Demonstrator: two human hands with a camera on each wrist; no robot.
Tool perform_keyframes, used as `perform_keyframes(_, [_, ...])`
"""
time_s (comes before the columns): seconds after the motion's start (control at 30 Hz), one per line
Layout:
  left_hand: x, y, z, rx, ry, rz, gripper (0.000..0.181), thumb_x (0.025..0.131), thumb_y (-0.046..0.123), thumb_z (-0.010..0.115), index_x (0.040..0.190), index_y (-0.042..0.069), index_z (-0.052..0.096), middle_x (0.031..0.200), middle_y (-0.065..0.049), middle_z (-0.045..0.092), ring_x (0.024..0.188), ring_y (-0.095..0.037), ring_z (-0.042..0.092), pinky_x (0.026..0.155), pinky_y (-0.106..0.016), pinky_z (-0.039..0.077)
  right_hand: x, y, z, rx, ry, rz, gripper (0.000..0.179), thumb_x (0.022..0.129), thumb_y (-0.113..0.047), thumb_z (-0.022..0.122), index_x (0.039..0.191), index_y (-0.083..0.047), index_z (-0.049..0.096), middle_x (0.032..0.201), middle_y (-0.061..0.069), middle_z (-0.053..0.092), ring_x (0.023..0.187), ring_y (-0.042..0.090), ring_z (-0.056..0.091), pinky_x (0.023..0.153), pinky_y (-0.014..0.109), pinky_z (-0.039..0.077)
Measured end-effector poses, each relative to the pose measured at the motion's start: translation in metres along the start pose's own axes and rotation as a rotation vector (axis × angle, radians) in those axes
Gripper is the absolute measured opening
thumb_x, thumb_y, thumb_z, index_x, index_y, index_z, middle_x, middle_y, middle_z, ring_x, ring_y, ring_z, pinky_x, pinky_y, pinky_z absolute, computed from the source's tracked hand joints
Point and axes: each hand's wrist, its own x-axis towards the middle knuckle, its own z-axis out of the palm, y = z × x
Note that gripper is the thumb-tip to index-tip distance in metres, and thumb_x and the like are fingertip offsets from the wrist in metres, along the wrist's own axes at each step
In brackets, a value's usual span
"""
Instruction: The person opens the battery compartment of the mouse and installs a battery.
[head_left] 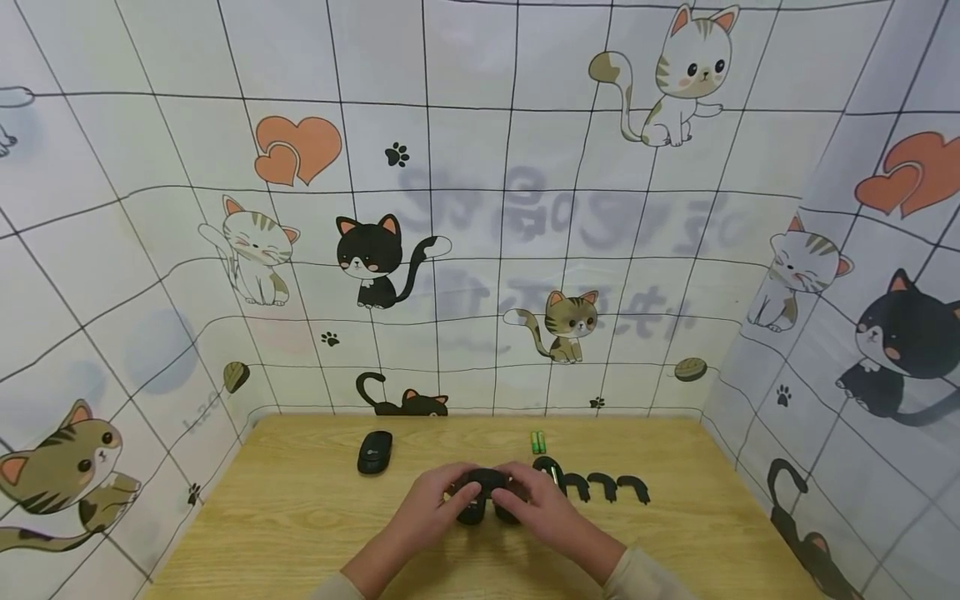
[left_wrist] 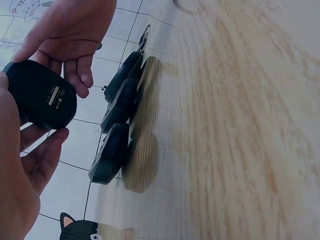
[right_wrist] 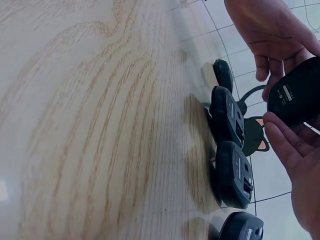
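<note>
Both hands hold one black computer mouse point(head_left: 487, 479) between them, over the middle of the table. My left hand point(head_left: 431, 504) grips its left side, and my right hand point(head_left: 542, 502) its right side, thumbs toward me. In the left wrist view a rounded face of this mouse point(left_wrist: 42, 95) shows a small white printed label; the same face appears in the right wrist view. Below the hands stand black mice, among them a left one point(head_left: 471, 512) and a right one point(head_left: 506, 515), partly hidden by the hands. An opened mouse point(right_wrist: 234, 175) shows a label and a compartment.
To the right lie several curved black covers point(head_left: 602, 487) in a row. Two green batteries point(head_left: 537, 442) lie behind them. Another black mouse point(head_left: 375, 452) sits at the back left. The wooden table point(head_left: 300, 517) is enclosed by a cat-print curtain point(head_left: 480, 250).
</note>
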Motion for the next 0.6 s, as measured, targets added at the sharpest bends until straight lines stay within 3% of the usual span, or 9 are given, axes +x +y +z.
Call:
perform_keyframes(0.23, [-0.0008, 0.0023, -0.0012, 0.018, -0.003, -0.019, 0.033, 0.118, 0.036, 0.054, 0.134, 0.016, 0.076, 0.108, 0.008, 0.077, 0.094, -0.003, 0.067, 0.082, -0.029, 0.061, 0.0012, 0.0013, 0.0021, 0.044, -0.005, 0.043, 0.029, 0.116, -0.032, 0.061, 0.14, -0.017, 0.069, 0.128, 0.011, 0.074, 0.105, 0.038, 0.078, 0.088, 0.028, 0.062])
perform_keyframes(0.47, [-0.0004, 0.002, -0.0012, 0.011, -0.01, -0.007, 0.031, 0.119, 0.033, 0.053, 0.133, 0.017, 0.076, 0.11, 0.002, 0.079, 0.094, -0.003, 0.067, 0.081, -0.029, 0.06, 0.0021, 0.0036, 0.0027, 0.101, -0.023, 0.036, 0.032, 0.118, -0.03, 0.057, 0.142, -0.011, 0.067, 0.131, 0.018, 0.072, 0.108, 0.042, 0.077, 0.091, 0.044, 0.066])
perform_keyframes(0.6, [-0.0006, 0.002, -0.0007, -0.012, -0.017, -0.01, 0.031, 0.119, 0.034, 0.053, 0.133, 0.017, 0.075, 0.112, 0.006, 0.079, 0.097, -0.004, 0.069, 0.081, -0.029, 0.061, 0.0017, 0.0034, 0.0017, 0.109, -0.025, 0.028, 0.033, 0.119, -0.029, 0.054, 0.141, -0.008, 0.066, 0.123, 0.012, 0.076, 0.102, 0.041, 0.079, 0.085, 0.042, 0.067])
